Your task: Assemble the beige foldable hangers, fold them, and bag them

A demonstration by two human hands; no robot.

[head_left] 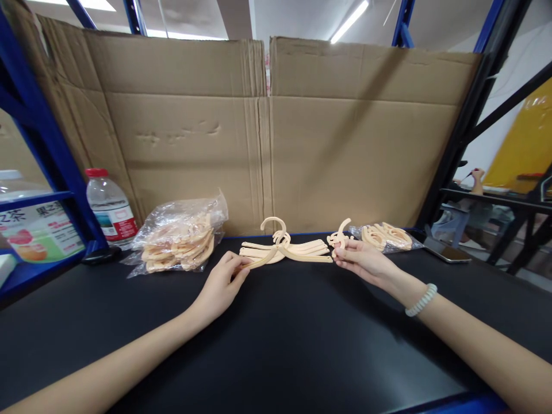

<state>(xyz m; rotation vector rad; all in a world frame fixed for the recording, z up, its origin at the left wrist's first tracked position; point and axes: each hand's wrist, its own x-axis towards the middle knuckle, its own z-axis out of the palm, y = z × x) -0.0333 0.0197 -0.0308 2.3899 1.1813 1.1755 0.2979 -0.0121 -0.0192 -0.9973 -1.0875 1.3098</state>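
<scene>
Several cream plastic clothes hangers lie stacked at the back of the black table, hooks toward the cardboard. The nearest hanger is a little darker, and my left hand has thumb and fingers closed on the end of its left arm. Just right of the stack, my right hand pinches a small cream plastic piece with a curved hook standing up from it. My fingers cover the lower part of that piece.
A clear bag of cream plastic parts lies left of the stack, and a smaller bag lies right. Beyond them are a water bottle, a phone and a cardboard wall. A person's hand shows far right.
</scene>
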